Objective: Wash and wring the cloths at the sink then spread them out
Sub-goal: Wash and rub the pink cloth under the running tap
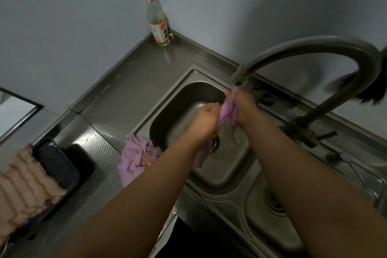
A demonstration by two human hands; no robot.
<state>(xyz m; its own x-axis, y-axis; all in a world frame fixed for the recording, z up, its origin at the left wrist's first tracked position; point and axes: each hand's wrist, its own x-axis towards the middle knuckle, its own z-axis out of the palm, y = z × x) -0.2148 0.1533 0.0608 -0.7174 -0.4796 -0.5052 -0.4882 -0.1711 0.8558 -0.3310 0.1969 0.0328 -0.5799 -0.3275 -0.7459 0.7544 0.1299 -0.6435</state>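
Note:
Over the steel sink basin [178, 111] I hold a wet purple cloth [227, 114] under the running tap. My left hand [206, 120] grips its left side and my right hand [244, 107] grips its upper right part, close under the faucet spout [238, 76]. The cloth's tail [201, 158] hangs below my left wrist toward the drain. A second purple cloth [136, 158], crumpled, lies on the counter at the basin's left rim. A pink striped cloth [23, 190] drapes over a black tray at the far left.
A tall arched faucet [314, 45] rises from the right. A glass bottle with a yellow cap [158, 25] stands in the back corner. A black tray [60, 165] sits on the left counter. A second, smaller basin [270, 211] lies near right.

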